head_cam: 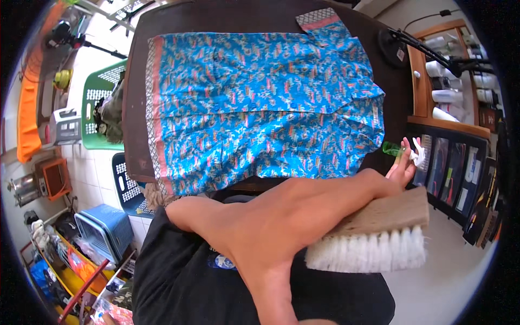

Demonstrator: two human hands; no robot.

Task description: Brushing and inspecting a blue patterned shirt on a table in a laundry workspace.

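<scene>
My left hand point(260, 227) is close under the camera and looks very large. It holds a wooden-handled brush point(384, 215) on its right side, with thick white bristles point(369, 254) turned towards me. Further out, at the table's right edge, my right hand point(400, 166) has its fingers about the white trigger head point(418, 154) of a green spray bottle point(390, 149); its forearm is hidden. Between the bottle and the far left edge, a blue patterned short-sleeved shirt point(264, 109) lies spread sideways on the dark table point(134, 122). Part of its near side is hidden by my left hand.
Left of the table stand a green basket point(91, 113) with cloth in it, a dark blue basket point(124, 187) and stacked light-blue baskets point(111, 227). On the right are a black lamp arm point(430, 50), a wooden shelf point(449, 126) with containers and an open black case point(451, 174).
</scene>
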